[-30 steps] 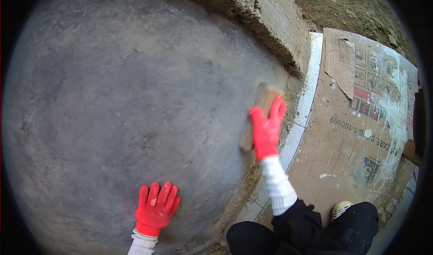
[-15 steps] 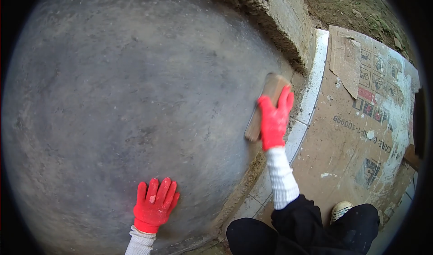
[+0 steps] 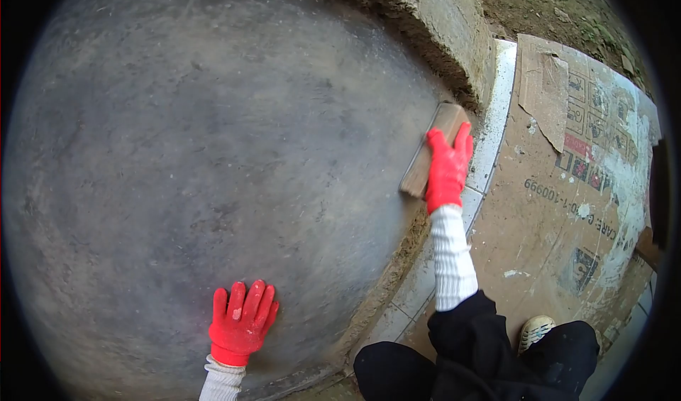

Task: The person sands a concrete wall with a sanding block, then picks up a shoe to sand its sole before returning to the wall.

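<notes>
My right hand (image 3: 448, 170), in a red-coated glove with a white knit cuff, is wrapped round a wooden float (image 3: 420, 170), a long block with a thin dark edge along its left side. The float lies against the grey cement surface (image 3: 234, 160), close to its right edge and just below the rough concrete ledge (image 3: 454, 32). At the lower left, my left hand (image 3: 241, 319), gloved the same way, rests flat on the cement with its fingers stretched out. It holds nothing. The float's underside is hidden.
A strip of white tiles (image 3: 494, 142) runs along the cement's right edge. Beyond it lies printed cardboard (image 3: 525, 216) with white splashes. My shoe (image 3: 537, 332) and dark-clothed knees are at the bottom right. Bare soil (image 3: 539, 11) shows at the top right.
My right hand has slid the float up and to the right along the cement, nearer the concrete ledge. My left hand has stayed almost in place.
</notes>
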Demonstrator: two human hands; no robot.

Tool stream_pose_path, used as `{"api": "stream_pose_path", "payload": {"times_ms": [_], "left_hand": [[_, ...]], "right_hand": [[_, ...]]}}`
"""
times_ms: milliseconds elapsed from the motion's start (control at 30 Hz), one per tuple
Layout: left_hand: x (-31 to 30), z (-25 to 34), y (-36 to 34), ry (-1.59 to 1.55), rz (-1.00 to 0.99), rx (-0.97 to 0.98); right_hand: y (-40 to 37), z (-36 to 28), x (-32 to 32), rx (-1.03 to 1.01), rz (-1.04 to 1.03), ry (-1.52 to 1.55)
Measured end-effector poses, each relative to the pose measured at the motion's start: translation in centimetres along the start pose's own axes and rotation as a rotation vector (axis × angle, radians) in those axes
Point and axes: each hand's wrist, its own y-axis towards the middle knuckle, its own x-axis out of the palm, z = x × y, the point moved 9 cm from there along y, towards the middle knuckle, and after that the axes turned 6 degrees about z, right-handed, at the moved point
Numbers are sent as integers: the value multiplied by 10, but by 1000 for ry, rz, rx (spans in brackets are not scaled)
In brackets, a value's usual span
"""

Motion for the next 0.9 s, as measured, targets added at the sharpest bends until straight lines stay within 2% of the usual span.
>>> {"api": "stream_pose_path", "payload": {"times_ms": [100,200,233,300,333,400,467,567,600,667,700,767,833,900], "left_hand": [[-3,-1,2,0,23,-7],[-1,0,1,6,8,5],[-4,1,2,14,36,13],[-3,2,6,11,11,12],[-2,0,6,9,-15,0],[1,0,4,-20,-10,-1],[3,-1,1,-58,-7,-22],[1,0,1,-48,22,-12],[2,-1,1,-52,18,-16],[3,-1,1,-54,-3,-15],[1,-2,4,-18,-5,-11],[1,0,7,8,-23,2],[1,-1,6,27,-19,-7],[2,0,6,26,-15,-10]], "right_hand": [[-19,2,-3,-97,-12,-123],[-116,43,-12,-367,-102,-273],[-129,57,-20,-347,-100,-278],[-144,55,-19,-519,-134,-269],[-128,50,-15,-462,-130,-332],[-74,23,-9,-294,-72,-263],[-20,6,-4,8,-9,-22],[-14,5,-4,-40,11,-98],[-37,8,-3,-94,-54,-58],[-104,23,-8,-318,-127,-270],[-136,42,-11,-428,-147,-267],[-159,39,-14,-547,-174,-250],[-126,33,-9,-427,-143,-243],[-66,8,-4,-183,-83,-148]]}}
